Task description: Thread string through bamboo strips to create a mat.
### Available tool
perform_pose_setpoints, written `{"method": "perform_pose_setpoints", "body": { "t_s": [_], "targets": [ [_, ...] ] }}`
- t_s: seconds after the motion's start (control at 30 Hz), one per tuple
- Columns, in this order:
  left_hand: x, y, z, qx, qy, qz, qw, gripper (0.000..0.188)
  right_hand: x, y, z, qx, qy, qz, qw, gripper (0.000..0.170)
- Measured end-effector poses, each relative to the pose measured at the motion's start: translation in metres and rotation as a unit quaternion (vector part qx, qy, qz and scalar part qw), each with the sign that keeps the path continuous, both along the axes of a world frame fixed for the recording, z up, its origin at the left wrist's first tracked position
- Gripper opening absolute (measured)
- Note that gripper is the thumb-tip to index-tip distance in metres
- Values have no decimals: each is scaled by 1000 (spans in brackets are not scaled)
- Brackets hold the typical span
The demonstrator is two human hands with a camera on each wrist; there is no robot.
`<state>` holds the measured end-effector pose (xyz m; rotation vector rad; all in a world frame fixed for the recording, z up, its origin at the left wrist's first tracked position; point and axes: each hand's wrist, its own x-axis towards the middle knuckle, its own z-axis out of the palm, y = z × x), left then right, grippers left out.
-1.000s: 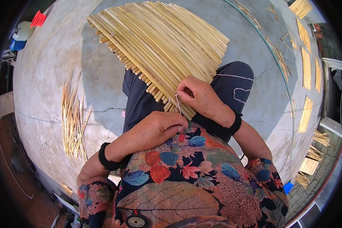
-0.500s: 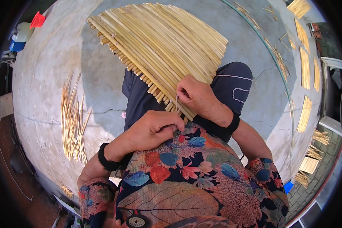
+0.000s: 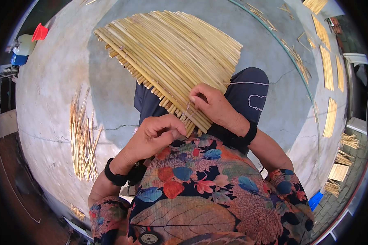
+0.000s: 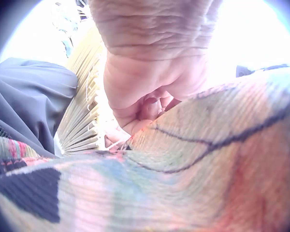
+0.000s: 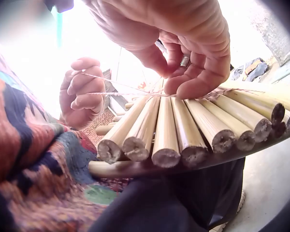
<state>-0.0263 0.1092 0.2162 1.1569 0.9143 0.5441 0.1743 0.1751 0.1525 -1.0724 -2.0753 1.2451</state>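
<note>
A fan-shaped mat of pale stalks [image 3: 176,49] lies across the person's knees, its narrow corner towards the body. The left hand [image 3: 154,136] is left of that corner, fingers curled round a thin string. In the right wrist view two strands of string [image 5: 125,94] run taut from the left hand [image 5: 82,96] to the stalks [image 5: 166,135]. The right hand [image 5: 183,43] pinches the string on top of the stalks. From the head, the right hand [image 3: 217,107] rests over the mat's edge. In the left wrist view the left hand [image 4: 154,72] hides its fingertips partly.
Loose stalks [image 3: 82,143] lie on the concrete at the left. A green hose [image 3: 288,51] curves along the right, with flat stalk bundles [image 3: 326,67] beyond it. More string [image 3: 255,102] trails over the right knee. A red bucket [image 3: 40,32] stands at the far left.
The left hand has moved left, away from the right hand, with the string drawn between them. The right hand has stayed at the mat's edge. The head view has shifted slightly.
</note>
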Motion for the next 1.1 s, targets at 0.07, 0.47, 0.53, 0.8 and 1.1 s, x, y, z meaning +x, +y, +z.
{"method": "perform_pose_setpoints", "body": {
  "t_s": [0.07, 0.47, 0.53, 0.8, 1.1],
  "targets": [
    [-1, 0, 0, -21, 2, 104, 994, 15, 6, 2, 12, -115, 60, -56, 990, 13],
    [-1, -1, 6, -152, 156, 61, 974, 14, -2, -9, 11, -95, -61, -4, 994, 14],
    [2, 2, 7, -155, 142, 47, 976, 15, -2, -7, 8, -81, -63, 3, 995, 14],
    [12, 3, 5, -104, 131, 37, 985, 15, -2, -11, 4, -67, -12, 20, 997, 15],
    [14, 5, 5, -36, 128, 17, 991, 14, 3, -8, 4, 185, -41, 101, 977, 9]
  ]
}}
